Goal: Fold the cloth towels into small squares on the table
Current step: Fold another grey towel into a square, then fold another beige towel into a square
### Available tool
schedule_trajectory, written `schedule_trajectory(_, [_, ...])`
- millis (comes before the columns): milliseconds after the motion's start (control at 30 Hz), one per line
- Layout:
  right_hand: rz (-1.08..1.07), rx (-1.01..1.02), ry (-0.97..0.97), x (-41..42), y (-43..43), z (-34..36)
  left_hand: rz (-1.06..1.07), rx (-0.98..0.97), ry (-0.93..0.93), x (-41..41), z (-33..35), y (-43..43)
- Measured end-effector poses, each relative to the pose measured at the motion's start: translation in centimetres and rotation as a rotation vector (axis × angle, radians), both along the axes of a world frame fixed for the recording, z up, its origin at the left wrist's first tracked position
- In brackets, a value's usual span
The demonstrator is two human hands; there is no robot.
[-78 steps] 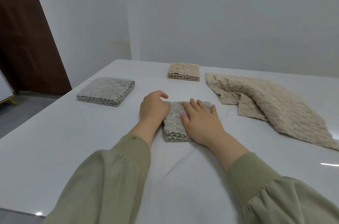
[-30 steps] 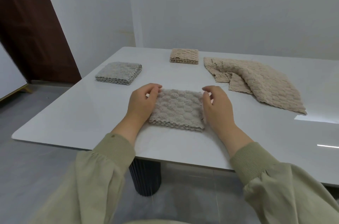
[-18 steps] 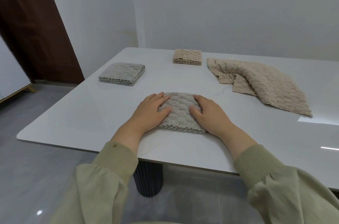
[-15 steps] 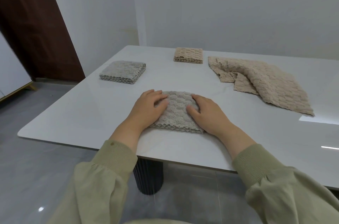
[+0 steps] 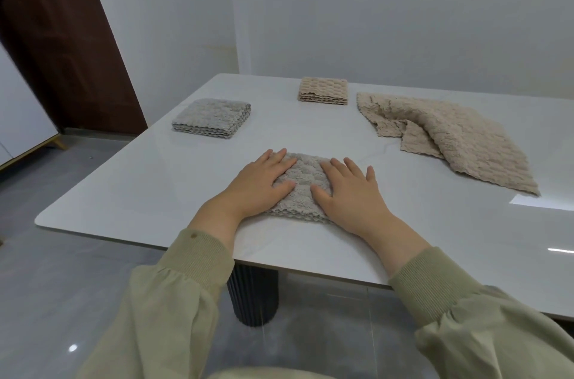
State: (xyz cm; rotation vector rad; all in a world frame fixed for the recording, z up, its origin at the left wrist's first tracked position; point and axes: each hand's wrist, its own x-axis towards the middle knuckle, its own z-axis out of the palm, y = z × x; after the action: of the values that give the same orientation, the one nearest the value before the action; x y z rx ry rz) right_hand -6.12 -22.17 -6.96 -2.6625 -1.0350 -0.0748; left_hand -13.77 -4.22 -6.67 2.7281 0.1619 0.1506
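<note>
Grey towel [image 5: 302, 175], folded into a small thick square, lies on a white table [image 5: 149, 192] near its front edge, in the centre of the view. Both hands press flat on it. The left hand [image 5: 259, 184] covers the towel's left part, fingers straight and close together, thumb stretched toward 3 o'clock across the cloth. The right hand [image 5: 349, 192] covers the right part, fingers straight and slightly spread, thumb reaching toward 9 o'clock. The two thumbs are near each other but apart. Olive green sleeves [image 5: 198, 254] cover both forearms to the wrist.

At 10 o'clock from the hands sits a second grey square [image 5: 212, 117], already folded (its stacked wavy edges face the viewer). At 12 o'clock, near the far edge, sits a folded beige square [image 5: 323, 91]. At 2 o'clock a beige towel [image 5: 459, 136] lies unfolded and rumpled, one corner turned over.

A black ribbed table leg [image 5: 253, 298] shows below the front edge. A dark brown door [image 5: 56, 36] stands at 10 o'clock beyond the table, beside a white wall [image 5: 372, 5].
</note>
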Motion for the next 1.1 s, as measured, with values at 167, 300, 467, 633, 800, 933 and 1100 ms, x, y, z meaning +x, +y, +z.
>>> schedule_trajectory(167, [-0.009,0.158,0.052,0.8,0.1,0.6,0.041,0.157,0.056,0.4,1.8,0.3])
schedule_trajectory(300, [-0.147,0.318,-0.089,4.4,0.0,1.2,0.090,0.240,0.011,3.2,4.6,-1.8])
schedule_trajectory(467, [-0.330,0.210,-0.262,10.9,-3.6,0.9,0.202,0.203,0.032,10.8,5.4,-10.1])
schedule_trajectory(633, [-0.493,0.101,-0.259,16.6,-9.3,1.2,0.286,0.009,0.020,16.3,3.3,-17.6])
schedule_trajectory(800, [-0.471,-0.028,-0.132,19.4,-12.0,0.5,0.296,0.010,0.115,20.5,0.5,-20.2])
schedule_trajectory(933, [-0.393,-0.044,-0.051,21.0,-13.5,0.2,0.297,0.027,0.110,23.1,0.4,-20.4])
schedule_trajectory(1100, [-0.315,-0.002,0.058,22.7,-16.9,0.4,0.179,0.030,0.114,25.3,0.6,-22.7])
